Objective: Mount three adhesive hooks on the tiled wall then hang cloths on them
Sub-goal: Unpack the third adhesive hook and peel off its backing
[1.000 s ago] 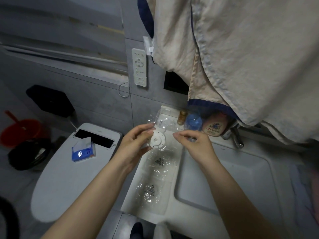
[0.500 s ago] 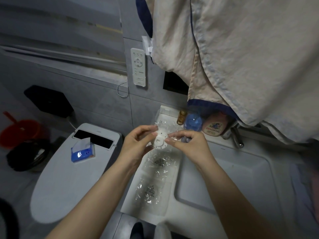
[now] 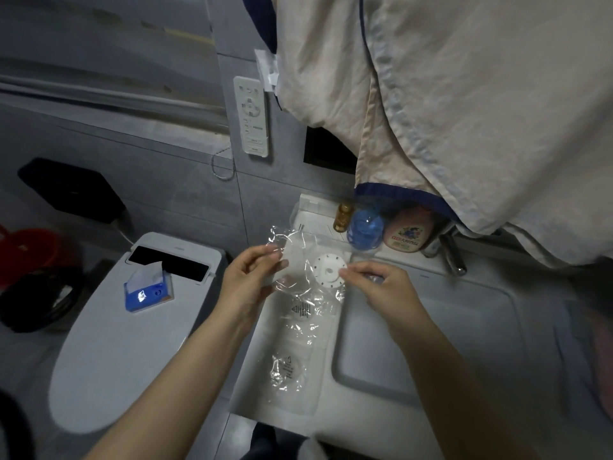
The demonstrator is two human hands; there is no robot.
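Note:
My right hand (image 3: 381, 290) pinches a round white adhesive hook disc (image 3: 329, 269) by its right edge. My left hand (image 3: 247, 277) holds a clear plastic film piece (image 3: 292, 257) just left of the disc. Both hands hover over the left ledge of the white sink (image 3: 428, 353). Two more clear hook packets (image 3: 300, 310) (image 3: 286, 371) lie on that ledge below my hands. Large beige cloths with blue trim (image 3: 447, 104) hang against the grey tiled wall (image 3: 185, 180) above the sink.
A closed white toilet (image 3: 112, 353) stands to the left with a blue tissue pack (image 3: 147, 290) on its lid. A remote panel (image 3: 252, 116) sits on the wall. Bottles (image 3: 408, 232), a blue cap (image 3: 365, 229) and a tap (image 3: 451, 254) crowd the sink's back edge. A red bucket (image 3: 33, 250) is far left.
The white disc has passed from my left hand to my right hand and moved rightward. My left hand now keeps only the clear film, and the two hands have drawn apart.

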